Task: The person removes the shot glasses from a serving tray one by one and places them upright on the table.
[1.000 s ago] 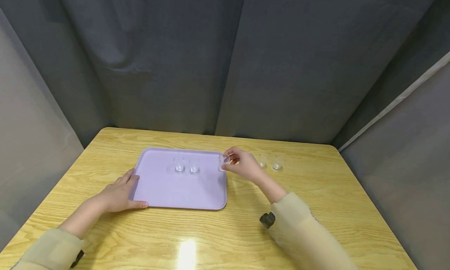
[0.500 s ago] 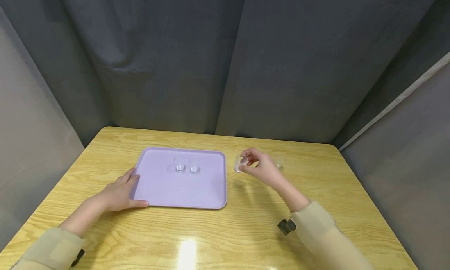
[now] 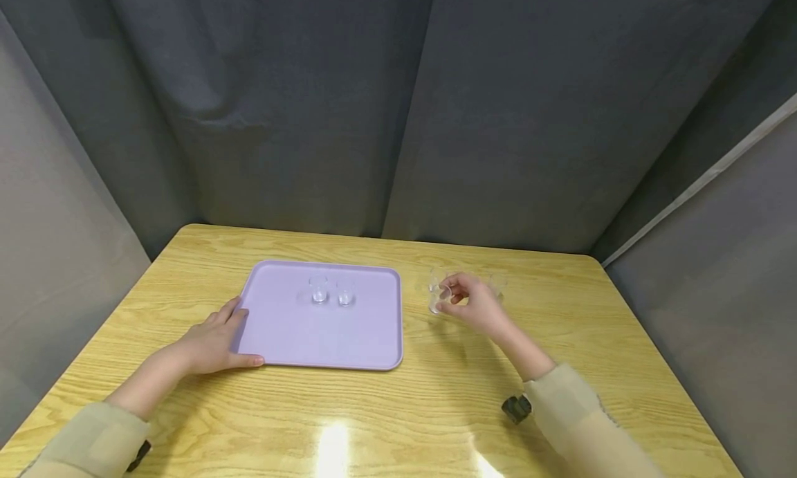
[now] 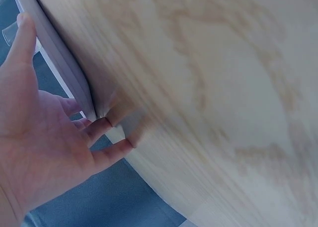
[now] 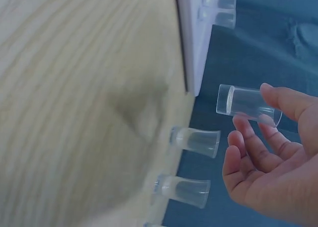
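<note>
My right hand [image 3: 476, 306] pinches a small clear shot glass [image 5: 246, 103] between thumb and fingertips close to its wider rim. In the right wrist view this glass is clear of the table, to the right of the lilac tray [image 3: 324, 336]. Behind it stands another shot glass [image 3: 435, 276]; farther right is one more glass [image 3: 498, 283], partly covered by the hand. Two shot glasses [image 3: 319, 291] stand side by side on the tray. My left hand [image 3: 208, 345] rests with spread fingers at the tray's near left corner, the thumb along its front edge.
The wooden table [image 3: 386, 416] spreads around the tray. Dark grey curtains [image 3: 299, 153] hang along its back edge, with paler panels [image 3: 722, 312] at the sides.
My right hand has carried its shot glass from the tray's right edge rightward, then slightly nearer me over the table. The left hand and the two glasses on the tray have stayed put.
</note>
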The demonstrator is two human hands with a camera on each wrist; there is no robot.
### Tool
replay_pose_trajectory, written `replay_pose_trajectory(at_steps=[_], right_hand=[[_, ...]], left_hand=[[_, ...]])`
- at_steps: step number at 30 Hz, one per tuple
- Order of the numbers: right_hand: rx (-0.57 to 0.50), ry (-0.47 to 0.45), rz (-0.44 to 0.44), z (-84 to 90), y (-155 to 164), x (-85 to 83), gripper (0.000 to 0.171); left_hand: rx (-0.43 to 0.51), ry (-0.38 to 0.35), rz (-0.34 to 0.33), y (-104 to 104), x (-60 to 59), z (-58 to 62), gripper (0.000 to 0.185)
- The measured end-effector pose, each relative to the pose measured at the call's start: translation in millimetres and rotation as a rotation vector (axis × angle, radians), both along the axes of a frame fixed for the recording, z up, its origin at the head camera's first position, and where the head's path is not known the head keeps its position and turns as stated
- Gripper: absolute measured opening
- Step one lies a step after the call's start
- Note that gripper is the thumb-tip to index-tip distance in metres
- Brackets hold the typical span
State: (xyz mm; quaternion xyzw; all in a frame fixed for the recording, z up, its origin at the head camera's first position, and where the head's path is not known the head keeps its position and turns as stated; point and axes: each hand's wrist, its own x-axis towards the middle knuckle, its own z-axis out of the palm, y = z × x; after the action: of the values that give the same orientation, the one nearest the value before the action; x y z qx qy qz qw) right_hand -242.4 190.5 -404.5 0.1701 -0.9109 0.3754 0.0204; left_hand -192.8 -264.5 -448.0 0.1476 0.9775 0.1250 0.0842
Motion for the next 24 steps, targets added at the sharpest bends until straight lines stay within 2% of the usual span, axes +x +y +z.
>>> replay_pose_trajectory(at_steps=[6, 13, 24], right_hand=[[-0.023, -0.081, -0.035, -16.5, 2, -7.5, 0.031], [-0.009, -0.102, -0.046, -31.9, 2, -14.4, 0.032], [0.027, -0.112, -0.025, -41.0, 3, -14.9, 0.032]], left_hand=[[0.002, -0.005, 0.003, 0, 0.5, 0.8, 0.113], [0.004, -0.010, 0.004, 1, 1.3, 2.1, 0.113], [0.019, 0.011, 0.011, -6, -3.8, -9.9, 0.120]])
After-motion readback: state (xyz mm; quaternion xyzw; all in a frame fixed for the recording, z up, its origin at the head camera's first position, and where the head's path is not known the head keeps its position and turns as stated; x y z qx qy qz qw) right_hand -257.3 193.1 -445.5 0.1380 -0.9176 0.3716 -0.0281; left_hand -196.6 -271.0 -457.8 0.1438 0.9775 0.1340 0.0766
